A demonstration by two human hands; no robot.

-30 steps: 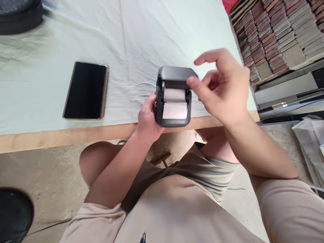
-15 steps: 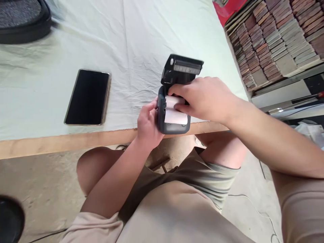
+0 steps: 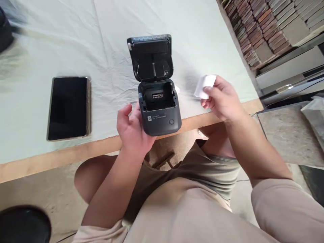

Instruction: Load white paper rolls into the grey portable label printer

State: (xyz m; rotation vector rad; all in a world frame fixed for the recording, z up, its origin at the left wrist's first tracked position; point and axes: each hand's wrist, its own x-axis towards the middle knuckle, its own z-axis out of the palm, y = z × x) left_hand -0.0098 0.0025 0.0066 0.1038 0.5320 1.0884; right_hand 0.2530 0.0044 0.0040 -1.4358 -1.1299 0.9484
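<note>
A dark grey portable label printer (image 3: 162, 123) rests in my left hand (image 3: 134, 130), which cups it from below and the left at the table's front edge. Its black lid (image 3: 152, 60) stands up, and the paper bay (image 3: 158, 96) shows bare, with a small printed label inside. To the right, my right hand (image 3: 222, 98) pinches a small white paper roll (image 3: 205, 85) between thumb and fingers, above the cloth and apart from the printer. Some white material peeks out behind the printer's right side; I cannot tell what it is.
A tablet in a clear case (image 3: 68, 107) lies on the pale cloth (image 3: 101, 44) at left. Part of a black object (image 3: 5, 32) shows at the upper left edge. Stacked thin bricks (image 3: 268, 30) stand beyond the table's right side. A round black seat (image 3: 24, 224) is at lower left.
My right hand has lifted the paper roll out of the printer and moved it to the right. The printer has turned to face me and shifted left with my left hand.
</note>
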